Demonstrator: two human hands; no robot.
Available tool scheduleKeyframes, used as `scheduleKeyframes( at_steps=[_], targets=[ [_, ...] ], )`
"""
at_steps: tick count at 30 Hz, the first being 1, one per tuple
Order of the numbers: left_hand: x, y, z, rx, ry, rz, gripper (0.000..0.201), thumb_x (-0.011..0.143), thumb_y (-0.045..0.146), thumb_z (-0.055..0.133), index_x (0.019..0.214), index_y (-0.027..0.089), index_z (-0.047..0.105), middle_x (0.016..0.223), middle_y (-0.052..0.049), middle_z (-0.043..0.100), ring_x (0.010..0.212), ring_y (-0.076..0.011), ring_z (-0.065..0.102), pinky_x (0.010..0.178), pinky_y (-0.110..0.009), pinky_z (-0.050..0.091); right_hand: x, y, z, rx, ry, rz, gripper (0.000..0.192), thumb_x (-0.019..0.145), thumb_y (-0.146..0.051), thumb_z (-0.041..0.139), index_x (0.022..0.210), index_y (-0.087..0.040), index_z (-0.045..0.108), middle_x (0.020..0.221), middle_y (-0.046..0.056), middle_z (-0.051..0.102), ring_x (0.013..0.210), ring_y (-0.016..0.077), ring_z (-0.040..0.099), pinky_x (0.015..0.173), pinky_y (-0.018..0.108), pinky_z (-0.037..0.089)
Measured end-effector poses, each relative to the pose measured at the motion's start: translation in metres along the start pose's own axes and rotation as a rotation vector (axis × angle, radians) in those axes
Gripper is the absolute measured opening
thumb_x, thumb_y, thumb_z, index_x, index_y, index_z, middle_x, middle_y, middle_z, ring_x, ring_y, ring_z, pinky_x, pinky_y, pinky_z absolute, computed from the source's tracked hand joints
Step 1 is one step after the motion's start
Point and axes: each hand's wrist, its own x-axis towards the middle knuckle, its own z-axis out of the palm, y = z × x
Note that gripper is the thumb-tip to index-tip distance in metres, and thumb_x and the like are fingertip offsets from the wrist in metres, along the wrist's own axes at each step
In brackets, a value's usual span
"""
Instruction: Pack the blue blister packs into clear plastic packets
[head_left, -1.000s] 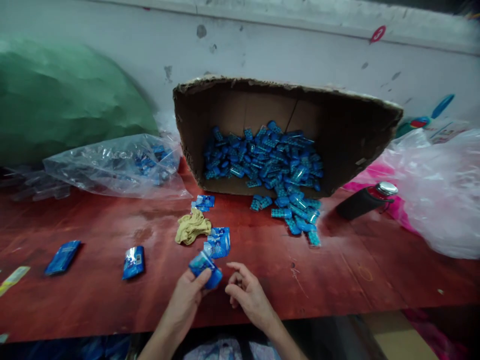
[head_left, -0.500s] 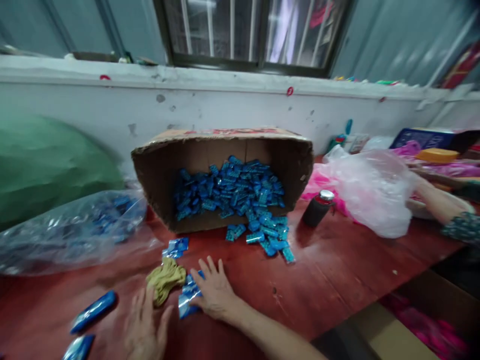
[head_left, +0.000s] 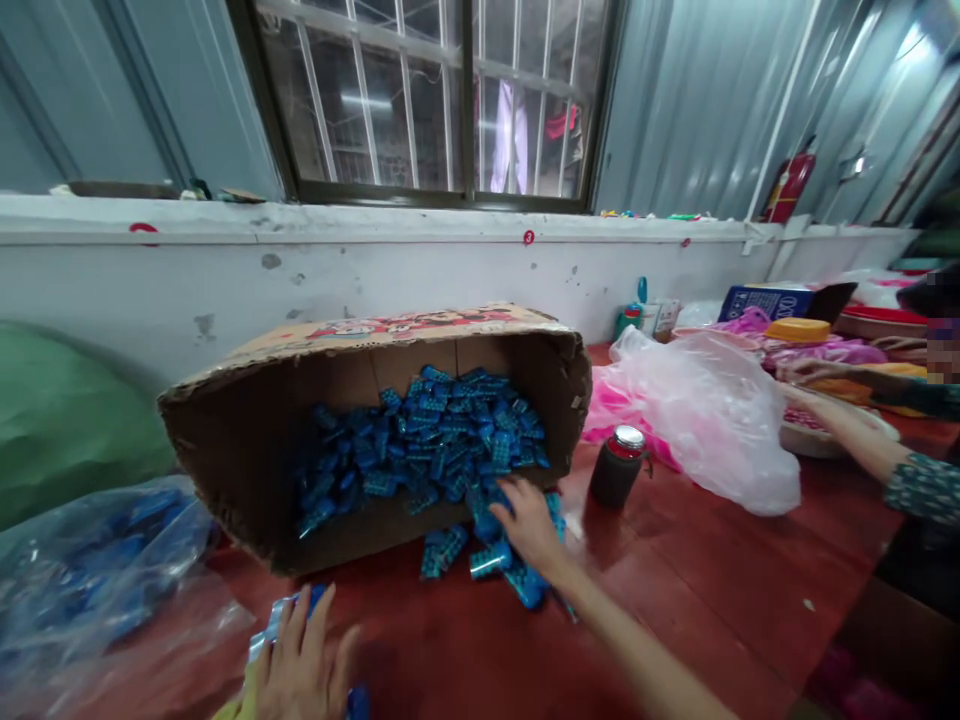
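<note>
A cardboard box lies on its side with its mouth facing me. Small blue wrapped packets fill its lower part and spill onto the red table. My right hand touches the spilled packets at the box's front edge, its thumb apart from the fingers. At the lower left, my left hand has its fingers spread over flat blue-and-white packets. A yellow-green cloth shows partly beside its wrist. Another bit of blue shows to the right of that hand.
A clear plastic bag of blue pieces lies left, beside a green bulging sack. A dark bottle with a silver lid stands right of the box. Beyond it are a white plastic bag and another person's arms.
My right hand has moved from the flat packets up and right to the spilled pile. My left hand now lies over the flat packets. The view has shifted, hiding most of the cloth.
</note>
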Motion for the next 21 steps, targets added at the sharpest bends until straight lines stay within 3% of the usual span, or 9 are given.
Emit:
scheduleKeyframes(
  at_steps=[2, 4, 8, 12, 15, 19, 21],
  targets=[
    [0.042, 0.003, 0.005, 0.012, 0.014, -0.044, 0.054, 0.075, 0.044, 0.034, 0.115, 0.01, 0.048, 0.126, -0.021, 0.044, 0.119, -0.0333, 0.036, 0.094, -0.048, 0.03, 0.025, 0.036, -0.005, -0.001, 0.066, 0.058, 0.034, 0.081, -0.03, 0.047, 0.111, -0.016, 0.054, 0.112, 0.015, 0.054, 0.106, 0.0284, 0.047, 0.09, 0.046, 0.034],
    [0.078, -0.004, 0.013, -0.007, -0.046, -0.107, 0.055, 0.077, 0.046, 0.03, 0.115, 0.01, 0.048, 0.12, -0.021, 0.048, 0.11, -0.0328, 0.046, 0.087, -0.046, 0.038, 0.041, 0.065, -0.004, 0.011, 0.103, 0.098, 0.036, 0.08, -0.032, 0.047, 0.11, -0.012, 0.054, 0.109, 0.017, 0.053, 0.103, 0.0299, 0.049, 0.088, 0.045, 0.036],
    [0.124, -0.031, 0.028, 0.015, -0.156, -0.38, 0.063, 0.078, 0.051, 0.024, 0.118, 0.007, 0.044, 0.11, -0.022, 0.052, 0.098, -0.0344, 0.054, 0.079, -0.045, 0.042, 0.066, 0.104, 0.008, 0.04, 0.163, 0.172, 0.041, 0.08, -0.034, 0.047, 0.114, -0.012, 0.05, 0.111, 0.017, 0.052, 0.105, 0.0301, 0.048, 0.088, 0.045, 0.036],
    [0.147, -0.044, 0.044, -0.082, -0.174, -0.438, 0.07, 0.077, 0.055, 0.026, 0.124, 0.004, 0.037, 0.12, -0.024, 0.047, 0.109, -0.0374, 0.046, 0.086, -0.046, 0.038, 0.091, 0.127, 0.019, 0.072, 0.214, 0.251, 0.036, 0.082, -0.034, 0.046, 0.111, -0.014, 0.051, 0.11, 0.015, 0.054, 0.108, 0.0291, 0.047, 0.091, 0.044, 0.035],
    [0.158, -0.044, 0.061, -0.197, -0.105, -0.476, 0.072, 0.075, 0.054, 0.033, 0.129, 0.006, 0.033, 0.126, -0.022, 0.044, 0.115, -0.0355, 0.042, 0.091, -0.045, 0.035, 0.103, 0.139, 0.024, 0.108, 0.226, 0.297, 0.029, 0.084, -0.031, 0.048, 0.109, -0.015, 0.051, 0.11, 0.01, 0.054, 0.101, 0.0236, 0.052, 0.085, 0.042, 0.042],
    [0.164, -0.04, 0.082, -0.289, 0.038, -0.579, 0.069, 0.075, 0.054, 0.035, 0.122, 0.004, 0.043, 0.122, -0.023, 0.049, 0.114, -0.0357, 0.042, 0.092, -0.045, 0.033, 0.104, 0.145, 0.033, 0.163, 0.204, 0.359, 0.028, 0.085, -0.028, 0.049, 0.11, -0.016, 0.049, 0.111, 0.007, 0.053, 0.091, 0.0181, 0.056, 0.076, 0.038, 0.048],
    [0.162, -0.037, 0.089, -0.338, 0.053, -0.62, 0.065, 0.075, 0.053, 0.036, 0.115, 0.003, 0.048, 0.115, -0.024, 0.053, 0.11, -0.0362, 0.046, 0.089, -0.047, 0.035, 0.102, 0.144, 0.038, 0.195, 0.177, 0.375, 0.026, 0.085, -0.032, 0.048, 0.104, -0.016, 0.053, 0.103, 0.006, 0.057, 0.089, 0.0189, 0.057, 0.077, 0.037, 0.047]
  ],
)
